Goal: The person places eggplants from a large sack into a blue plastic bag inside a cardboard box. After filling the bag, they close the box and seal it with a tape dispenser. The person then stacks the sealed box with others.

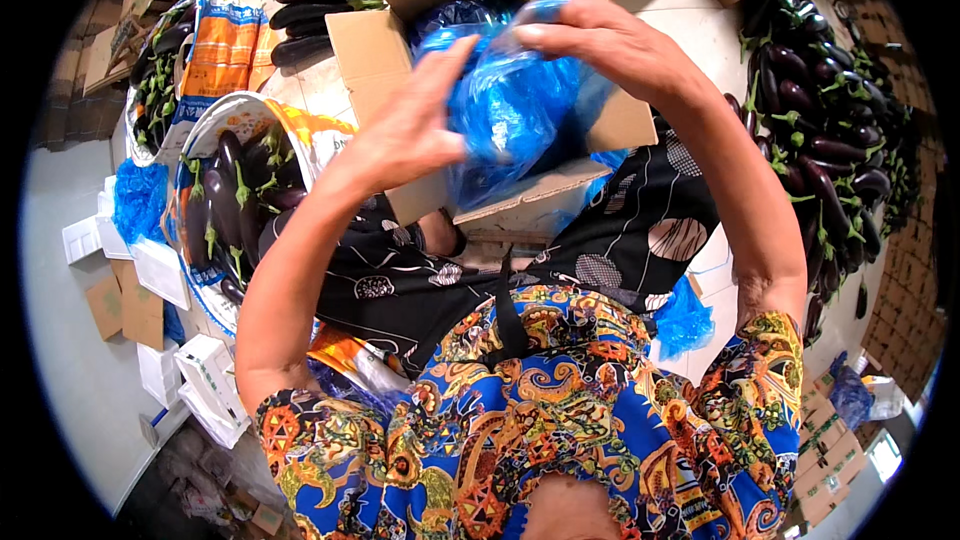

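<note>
An open cardboard box (367,52) stands between my knees with its flaps spread. A blue plastic bag (517,101) bunches up over its mouth, and dark wrapped contents show at the back of the box. My left hand (416,116) is at the bag's left side, fingers apart, the fingertips against or just over the film; whether they touch is blurred. My right hand (592,34) pinches the upper right edge of the blue bag between thumb and fingers, above the box.
Woven sacks of eggplants (225,195) stand at the left. More eggplants (300,15) lie in a row behind the box, and a large heap of eggplants (825,135) is at the right. White foam boxes (206,367) lie lower left; stacked cartons (825,457) stand lower right.
</note>
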{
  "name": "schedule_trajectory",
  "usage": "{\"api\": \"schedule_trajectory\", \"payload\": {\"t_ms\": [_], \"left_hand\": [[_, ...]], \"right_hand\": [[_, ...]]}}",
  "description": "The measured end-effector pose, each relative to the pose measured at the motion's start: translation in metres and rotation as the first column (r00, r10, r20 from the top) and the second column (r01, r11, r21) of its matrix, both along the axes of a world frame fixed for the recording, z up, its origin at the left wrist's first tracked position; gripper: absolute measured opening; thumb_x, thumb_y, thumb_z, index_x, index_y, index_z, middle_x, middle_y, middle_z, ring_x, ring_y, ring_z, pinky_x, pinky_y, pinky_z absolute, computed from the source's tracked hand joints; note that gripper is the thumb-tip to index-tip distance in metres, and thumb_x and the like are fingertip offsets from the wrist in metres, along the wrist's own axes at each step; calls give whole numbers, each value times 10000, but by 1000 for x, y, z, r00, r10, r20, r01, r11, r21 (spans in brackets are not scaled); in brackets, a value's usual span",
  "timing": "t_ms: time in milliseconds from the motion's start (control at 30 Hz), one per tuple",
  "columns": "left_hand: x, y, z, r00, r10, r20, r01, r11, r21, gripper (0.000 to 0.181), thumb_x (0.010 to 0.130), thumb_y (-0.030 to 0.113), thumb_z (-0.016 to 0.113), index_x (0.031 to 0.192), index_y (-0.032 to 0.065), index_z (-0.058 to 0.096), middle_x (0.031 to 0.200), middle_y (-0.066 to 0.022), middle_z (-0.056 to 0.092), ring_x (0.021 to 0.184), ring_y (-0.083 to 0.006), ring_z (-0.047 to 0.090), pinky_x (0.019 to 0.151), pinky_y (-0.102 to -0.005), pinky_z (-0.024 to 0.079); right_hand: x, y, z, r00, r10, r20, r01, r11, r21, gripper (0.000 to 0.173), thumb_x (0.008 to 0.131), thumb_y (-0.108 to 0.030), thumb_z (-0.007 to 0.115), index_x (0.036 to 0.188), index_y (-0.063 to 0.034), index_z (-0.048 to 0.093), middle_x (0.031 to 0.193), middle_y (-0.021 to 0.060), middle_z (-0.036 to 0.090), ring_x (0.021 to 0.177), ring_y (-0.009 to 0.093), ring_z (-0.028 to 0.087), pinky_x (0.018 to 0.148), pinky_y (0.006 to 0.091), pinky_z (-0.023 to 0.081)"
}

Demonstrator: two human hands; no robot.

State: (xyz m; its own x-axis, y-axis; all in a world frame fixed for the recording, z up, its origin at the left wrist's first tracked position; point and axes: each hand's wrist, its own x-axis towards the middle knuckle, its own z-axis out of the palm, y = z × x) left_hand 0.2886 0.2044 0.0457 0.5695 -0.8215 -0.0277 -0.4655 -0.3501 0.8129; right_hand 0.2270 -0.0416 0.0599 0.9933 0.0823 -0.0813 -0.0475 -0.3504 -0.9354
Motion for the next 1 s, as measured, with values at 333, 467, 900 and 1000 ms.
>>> {"api": "schedule_trajectory", "payload": {"t_ms": [333, 467, 900, 1000], "left_hand": [[39, -43, -52, 886, 331, -326, -332, 942, 53, 156, 817, 124, 642, 936, 48, 707, 843, -120, 714, 789, -168, 676, 719, -341, 537], [13, -53, -21, 977, -42, -210, -11, 970, -243, 273, 870, 202, 607, 1053, 12, 675, 894, -106, 699, 789, -160, 654, 732, -313, 535], [22, -15, -78, 946, -324, -12, 323, 941, 103, 358, 734, 114, 701, 1089, 120, 663, 1096, -196, 638, 1000, -377, 612, 828, -438, 524], [5, -20, -85, 936, -287, 203, 284, 958, 42, 196, 794, 152, 649, 979, 88, 665, 976, -151, 660, 888, -365, 630, 740, -440, 530]], "right_hand": [[-32, -18, 2, 968, 87, -236, -164, 930, -328, 714, 700, -457, 831, 1164, 38, 610, 1014, 178, 675, 796, 234, 654, 762, 318, 540], [-47, 31, -78, 982, 155, 111, -119, 953, -280, 727, 749, -388, 787, 1284, 15, 507, 1330, 231, 523, 1177, 268, 558, 962, 354, 493], [-21, 34, -67, 899, 438, 18, -427, 865, 265, 269, 940, -187, 580, 1175, -62, 618, 1146, 130, 667, 1051, 205, 595, 963, 372, 445], [-4, 3, -79, 920, 367, -138, -377, 924, -57, 247, 898, -135, 583, 1120, -38, 635, 1025, 168, 691, 989, 259, 636, 917, 401, 477]]}}
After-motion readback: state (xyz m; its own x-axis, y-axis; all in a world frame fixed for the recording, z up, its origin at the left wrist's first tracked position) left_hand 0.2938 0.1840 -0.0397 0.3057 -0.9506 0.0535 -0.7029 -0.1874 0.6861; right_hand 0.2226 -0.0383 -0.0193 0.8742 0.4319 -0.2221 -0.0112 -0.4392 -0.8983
